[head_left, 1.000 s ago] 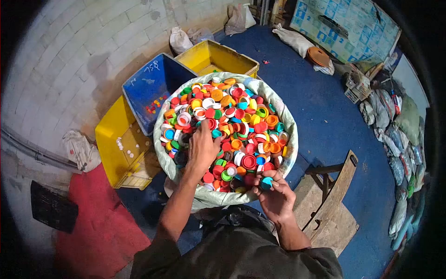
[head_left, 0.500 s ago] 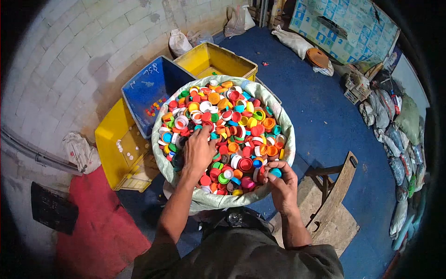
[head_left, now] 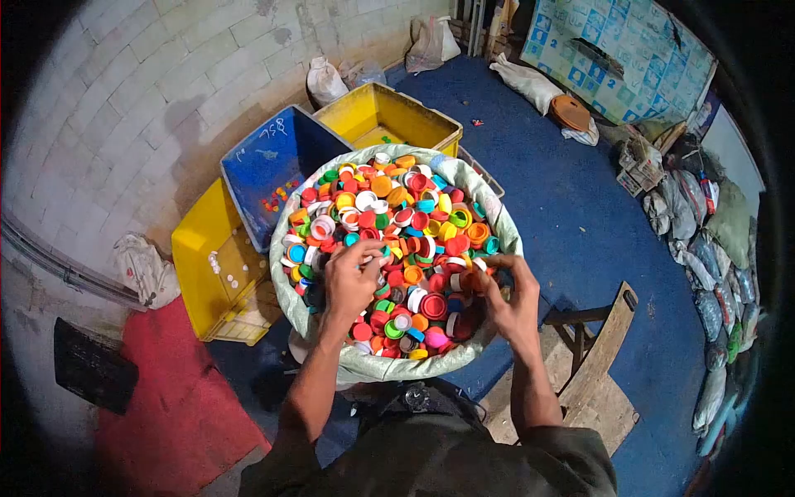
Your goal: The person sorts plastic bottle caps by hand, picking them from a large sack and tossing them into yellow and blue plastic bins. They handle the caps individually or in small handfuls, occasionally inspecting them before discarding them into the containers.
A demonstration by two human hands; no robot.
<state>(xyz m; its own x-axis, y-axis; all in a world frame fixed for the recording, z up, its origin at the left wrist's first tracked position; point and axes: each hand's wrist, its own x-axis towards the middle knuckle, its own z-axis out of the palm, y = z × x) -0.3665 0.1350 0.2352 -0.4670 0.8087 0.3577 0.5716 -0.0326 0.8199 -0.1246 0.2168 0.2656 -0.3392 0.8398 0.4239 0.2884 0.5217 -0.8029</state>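
Note:
A large sack with a rolled pale green rim (head_left: 497,217) stands in front of me, full of plastic bottle caps (head_left: 397,199) in red, orange, white, green, blue and yellow. Over the left-centre of the caps is my left hand (head_left: 354,277), its fingers curled around a small white cap (head_left: 368,258). My right hand (head_left: 512,298) is at the right side of the heap, thumb and fingers bent down among the caps. A small white cap (head_left: 479,264) shows at its fingertips; whether it is gripped is unclear.
Beyond the sack are a blue bin (head_left: 267,157) and a yellow bin (head_left: 397,112); another yellow bin (head_left: 195,248) lies to the left. A wooden stand (head_left: 592,356) is at the right. Filled bags (head_left: 708,306) line the far right, and red cloth (head_left: 178,381) covers the floor at left.
My right hand has moved up from the sack's lower right edge onto the caps. My left hand has shifted slightly down, and a white cap now shows in its fingers.

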